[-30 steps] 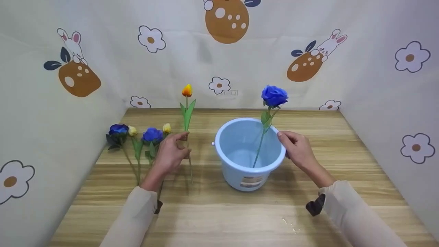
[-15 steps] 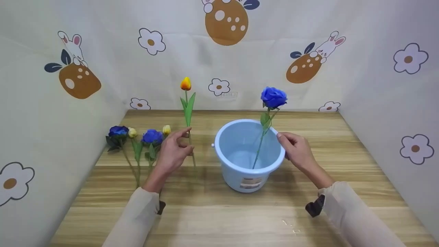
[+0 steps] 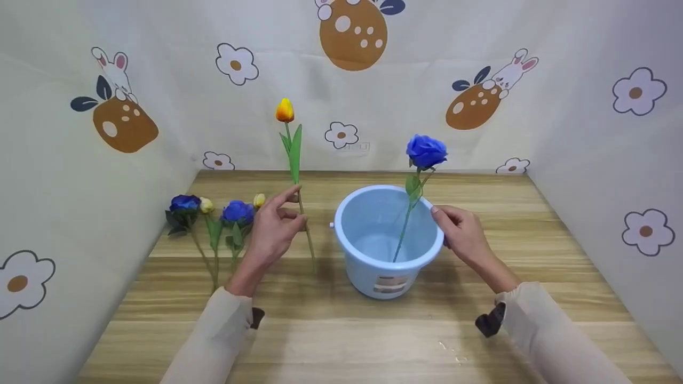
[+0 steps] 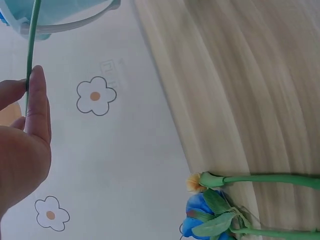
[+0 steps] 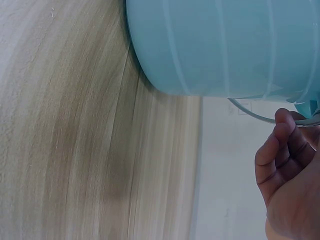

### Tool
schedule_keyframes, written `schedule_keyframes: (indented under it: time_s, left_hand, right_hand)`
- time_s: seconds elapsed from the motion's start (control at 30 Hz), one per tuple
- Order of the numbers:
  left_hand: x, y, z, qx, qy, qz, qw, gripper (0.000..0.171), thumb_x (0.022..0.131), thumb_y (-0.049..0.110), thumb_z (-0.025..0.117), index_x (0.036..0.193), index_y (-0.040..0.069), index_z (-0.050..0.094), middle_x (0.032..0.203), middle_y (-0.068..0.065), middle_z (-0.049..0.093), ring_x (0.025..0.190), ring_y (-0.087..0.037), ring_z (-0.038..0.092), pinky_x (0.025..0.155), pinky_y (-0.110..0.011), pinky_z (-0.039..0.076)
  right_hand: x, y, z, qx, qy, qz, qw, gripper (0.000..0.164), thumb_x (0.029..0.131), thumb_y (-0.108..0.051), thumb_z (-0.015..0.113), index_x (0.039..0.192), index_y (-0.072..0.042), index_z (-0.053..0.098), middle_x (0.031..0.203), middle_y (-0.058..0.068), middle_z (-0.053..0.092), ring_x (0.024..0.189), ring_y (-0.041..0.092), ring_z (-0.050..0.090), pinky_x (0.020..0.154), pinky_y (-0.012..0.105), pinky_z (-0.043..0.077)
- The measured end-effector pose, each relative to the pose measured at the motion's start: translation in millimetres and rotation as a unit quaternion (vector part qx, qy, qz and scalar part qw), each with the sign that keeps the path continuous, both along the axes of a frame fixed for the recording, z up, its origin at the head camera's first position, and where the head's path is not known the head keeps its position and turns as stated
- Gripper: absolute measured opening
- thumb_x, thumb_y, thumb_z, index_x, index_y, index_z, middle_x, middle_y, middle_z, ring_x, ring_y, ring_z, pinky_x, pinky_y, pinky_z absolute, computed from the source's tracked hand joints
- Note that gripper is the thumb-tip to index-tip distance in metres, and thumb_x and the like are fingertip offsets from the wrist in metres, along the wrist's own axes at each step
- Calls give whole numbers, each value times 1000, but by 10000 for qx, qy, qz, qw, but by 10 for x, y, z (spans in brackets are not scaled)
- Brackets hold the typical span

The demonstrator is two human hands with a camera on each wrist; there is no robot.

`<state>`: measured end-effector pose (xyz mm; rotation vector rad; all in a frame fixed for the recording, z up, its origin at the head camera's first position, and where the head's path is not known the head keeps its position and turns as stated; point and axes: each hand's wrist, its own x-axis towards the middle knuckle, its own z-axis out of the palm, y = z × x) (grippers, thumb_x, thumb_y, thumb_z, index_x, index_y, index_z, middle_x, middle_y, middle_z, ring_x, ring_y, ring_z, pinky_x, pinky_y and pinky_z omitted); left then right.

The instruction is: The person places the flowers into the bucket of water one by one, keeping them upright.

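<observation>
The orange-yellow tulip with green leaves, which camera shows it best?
The head view, because it shows nearly all of the orange-yellow tulip, held by the left hand. The left wrist view catches only part of its green stem; the right wrist view, none of it.

This looks like a small, makeshift booth [image 3: 58,176] around a wood-grain table [image 3: 368,341]; whether it stands in a home or a studio cannot be told. Pale sheeting [image 3: 299,74] rises along the table's far, left and right edges and meets at both far corners. It looks lightly creased and carries a nursery-like print: cartoon rabbits [image 3: 114,73] clinging to spotted brown fruit [image 3: 133,134] with dark leaves [image 3: 103,88], and outlined flowers [image 3: 236,64]. A light-blue plastic bucket [image 3: 358,273], a common household item, stands well in from the table's right edge.
</observation>
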<state>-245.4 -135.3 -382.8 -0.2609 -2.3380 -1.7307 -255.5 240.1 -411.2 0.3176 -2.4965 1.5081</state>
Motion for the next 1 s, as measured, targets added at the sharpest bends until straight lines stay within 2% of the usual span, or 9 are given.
schedule_keyframes:
  time_s: [0.23,0.47,0.63,0.83,1.0]
  left_hand:
    - [10,53,109,505,150,50,9986,59,83,-1,69,136,19,52,118,-9,51,89,-21,65,69,-26,56]
    - [-14,153,218,730,306,6,9969,58,83,0,69,135,20,53,119,-9,50,89,-21,65,71,-29,56]
    - [-9,219,277,927,465,-53,9946,59,83,0,69,135,22,53,120,-9,49,89,-20,65,72,-30,56]
    - [1,295,355,1338,777,-160,9878,60,82,-5,68,135,19,54,120,-12,48,88,-22,65,74,-32,56]
    - [12,360,420,1331,936,-127,9866,58,82,-4,69,133,20,56,119,-9,49,88,-22,66,72,-32,57]
  right_hand:
    - [11,-10,44,-7,-225,81,9997,34,97,-39,51,107,-14,71,65,8,58,50,18,51,43,27,43]
    - [188,-114,283,47,-135,104,9998,30,99,-27,50,107,-6,70,64,5,57,50,18,51,44,25,43]
    - [212,-135,314,105,-125,68,9998,29,99,-25,50,107,-6,70,64,4,57,50,16,50,45,25,43]
    - [215,-129,324,78,-182,109,9997,30,99,-26,50,110,-6,70,65,6,58,51,19,51,45,25,43]
    - [215,-122,326,65,-244,124,9996,31,99,-27,50,111,-5,69,66,7,59,53,22,52,45,25,44]
